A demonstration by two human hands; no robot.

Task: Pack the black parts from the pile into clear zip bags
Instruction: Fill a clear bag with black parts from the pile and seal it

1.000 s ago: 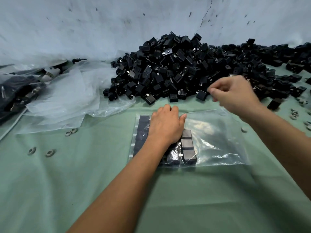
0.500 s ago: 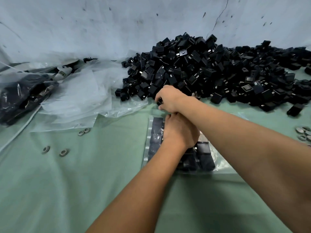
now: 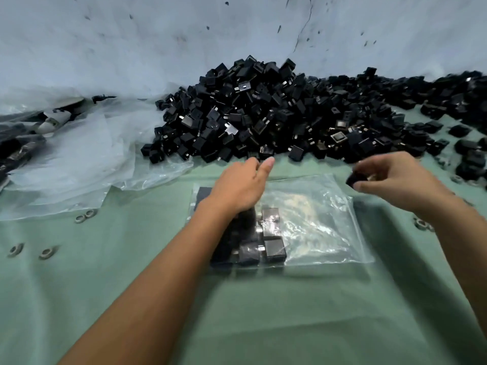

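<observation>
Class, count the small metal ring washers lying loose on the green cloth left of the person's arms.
4: a touching pair of washers near the loose plastic sheet's edge, and two apart farther left, one washer and another. More lie at the right; some may be hidden.

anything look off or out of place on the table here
Yes: small metal rings lie loose on the green cloth, some left of the zip bag, more right near the right hand. They match none of the black parts in the pile.
</observation>
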